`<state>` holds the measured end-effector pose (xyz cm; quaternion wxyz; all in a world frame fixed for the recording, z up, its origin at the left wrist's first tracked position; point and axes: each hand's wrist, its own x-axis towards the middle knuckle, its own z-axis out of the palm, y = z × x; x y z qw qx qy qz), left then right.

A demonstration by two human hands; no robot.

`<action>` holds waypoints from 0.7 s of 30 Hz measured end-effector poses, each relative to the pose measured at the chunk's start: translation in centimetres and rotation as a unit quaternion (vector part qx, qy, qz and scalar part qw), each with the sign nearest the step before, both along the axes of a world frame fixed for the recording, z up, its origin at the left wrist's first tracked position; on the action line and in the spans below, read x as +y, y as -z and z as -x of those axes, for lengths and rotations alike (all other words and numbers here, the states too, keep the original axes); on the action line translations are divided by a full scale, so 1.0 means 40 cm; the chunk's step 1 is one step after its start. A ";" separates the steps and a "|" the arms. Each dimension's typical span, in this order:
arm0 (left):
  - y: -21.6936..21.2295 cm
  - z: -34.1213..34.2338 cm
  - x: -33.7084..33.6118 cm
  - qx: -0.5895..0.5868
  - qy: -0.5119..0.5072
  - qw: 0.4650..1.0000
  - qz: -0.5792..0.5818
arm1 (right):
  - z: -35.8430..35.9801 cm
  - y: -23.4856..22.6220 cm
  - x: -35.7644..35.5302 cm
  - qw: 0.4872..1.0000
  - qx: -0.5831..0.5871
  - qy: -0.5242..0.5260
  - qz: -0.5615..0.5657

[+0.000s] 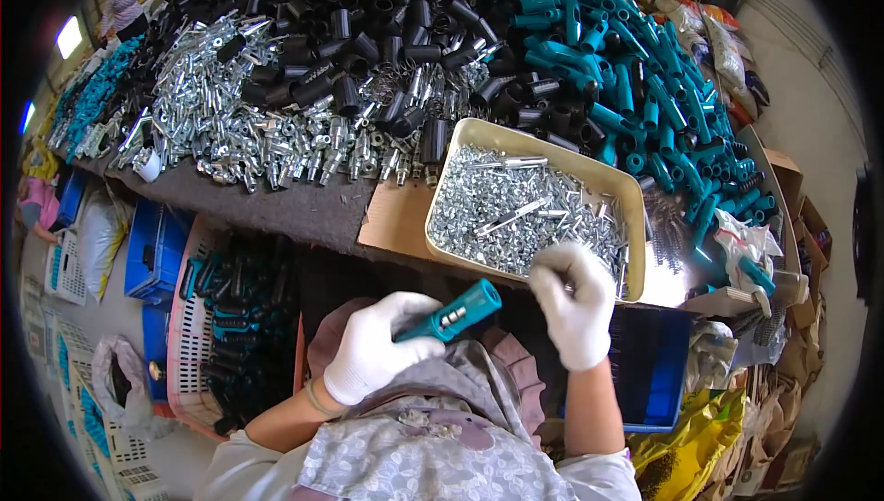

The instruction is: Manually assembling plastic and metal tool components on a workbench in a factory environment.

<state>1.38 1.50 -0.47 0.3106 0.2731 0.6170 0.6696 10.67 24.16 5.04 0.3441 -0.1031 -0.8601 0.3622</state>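
Two gloved hands work above the lap. Left hand grips a teal handle (metal insert showing), tilted toward the right for access. Right hand pinches at the near edge of a tray of small screws; any screw held is hidden.

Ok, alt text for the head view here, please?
A gloved left hand holds a teal handle while the right hand reaches into a tray of small metal parts. Behind lie heaps of black tubes, teal tubes and metal fittings.
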 end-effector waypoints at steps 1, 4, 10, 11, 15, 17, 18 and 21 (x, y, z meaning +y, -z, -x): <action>-0.009 0.007 0.001 -0.052 -0.005 0.999 -0.012 | -0.014 -0.004 -0.032 0.998 -0.031 -0.030 0.047; -0.050 0.016 0.011 -0.158 0.003 0.987 0.000 | -0.024 0.023 -0.107 0.988 -0.051 -0.120 0.078; -0.039 -0.007 0.020 -0.004 -0.041 0.999 -0.009 | 0.001 0.043 -0.156 0.982 -0.096 -0.083 0.138; -0.042 -0.009 0.016 0.008 -0.049 0.999 0.004 | 0.003 0.047 -0.157 0.982 -0.095 -0.084 0.138; -0.050 -0.009 0.002 0.006 -0.034 0.999 -0.003 | 0.001 0.060 -0.158 0.978 -0.080 -0.090 0.170; -0.046 -0.006 -0.003 0.013 -0.024 1.000 0.000 | 0.001 0.062 -0.164 0.981 -0.053 -0.096 0.158; -0.040 -0.004 -0.002 0.005 -0.021 1.000 -0.011 | 0.003 0.065 -0.166 0.982 -0.050 -0.098 0.156; -0.043 0.008 -0.012 -0.010 -0.003 1.000 -0.014 | 0.017 0.083 -0.160 0.954 -0.094 -0.101 0.265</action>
